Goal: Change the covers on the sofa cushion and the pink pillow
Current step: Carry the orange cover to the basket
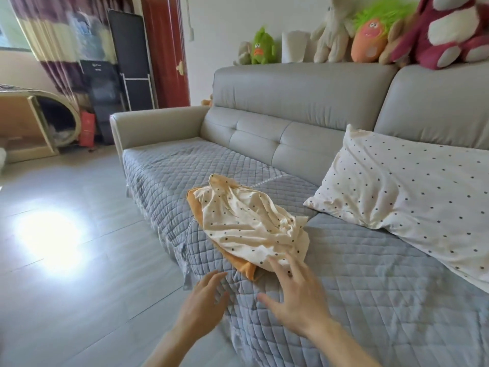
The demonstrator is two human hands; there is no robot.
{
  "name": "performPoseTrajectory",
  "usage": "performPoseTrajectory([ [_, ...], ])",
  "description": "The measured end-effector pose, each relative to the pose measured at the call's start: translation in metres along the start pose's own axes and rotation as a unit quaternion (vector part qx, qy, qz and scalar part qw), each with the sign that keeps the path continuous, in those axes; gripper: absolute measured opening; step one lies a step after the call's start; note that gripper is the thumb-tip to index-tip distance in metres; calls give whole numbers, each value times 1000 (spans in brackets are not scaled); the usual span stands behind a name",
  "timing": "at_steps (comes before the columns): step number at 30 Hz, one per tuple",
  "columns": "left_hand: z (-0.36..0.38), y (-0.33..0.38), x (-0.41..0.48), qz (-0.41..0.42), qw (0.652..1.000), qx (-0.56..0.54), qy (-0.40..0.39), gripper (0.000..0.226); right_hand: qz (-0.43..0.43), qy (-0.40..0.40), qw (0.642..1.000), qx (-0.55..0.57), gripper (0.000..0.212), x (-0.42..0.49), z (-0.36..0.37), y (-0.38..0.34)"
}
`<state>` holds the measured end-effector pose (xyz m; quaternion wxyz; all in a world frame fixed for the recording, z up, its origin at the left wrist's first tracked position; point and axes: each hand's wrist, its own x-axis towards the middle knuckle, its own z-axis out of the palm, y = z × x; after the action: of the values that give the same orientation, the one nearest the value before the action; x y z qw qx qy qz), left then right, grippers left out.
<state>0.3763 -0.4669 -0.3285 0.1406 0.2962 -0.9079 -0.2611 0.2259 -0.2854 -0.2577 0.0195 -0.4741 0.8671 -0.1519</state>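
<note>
Nearest, the left hand (205, 295) reaches forward at six o'clock, fingers straight and spread, holding nothing. The right hand (293, 292), also spread wide and empty, has fingertips touching the crumpled dotted cover (251, 223) lying on an orange cloth (244, 267) on the quilted sofa seat (370, 287). A dotted pillow (412, 192) leans at two o'clock. No writing is legible.

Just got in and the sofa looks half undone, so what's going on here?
A person is leaning over the grey sofa, both hands out and open. The right hand reaches its fingertips to the near edge of a crumpled cream dotted cover, which lies on top of something orange on the quilted seat cover. The left hand hovers beside it at the seat's front edge, holding nothing. A pillow in a matching dotted case leans against the backrest to the right.
</note>
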Motion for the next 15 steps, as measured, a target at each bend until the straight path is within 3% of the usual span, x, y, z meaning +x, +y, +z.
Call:
performPoseTrajectory([
  [2, 5, -14, 18, -34, 999, -15, 30, 54, -31, -8, 999, -26, 83, 30, 10, -10],
  [7, 35, -35, 62, -9, 997, -27, 76, 71, -90, 11, 991, -99, 69, 81, 55, 0],
  [11, 61, -41, 79, 11, 989, -66, 132, 64, -150, 120, 979, -62, 49, 85, 73, 26],
  [15, 58, -31, 72, -34, 991, -76, 106, 62, -92, 148, 983, 51, 37, 92, 58, 33],
])
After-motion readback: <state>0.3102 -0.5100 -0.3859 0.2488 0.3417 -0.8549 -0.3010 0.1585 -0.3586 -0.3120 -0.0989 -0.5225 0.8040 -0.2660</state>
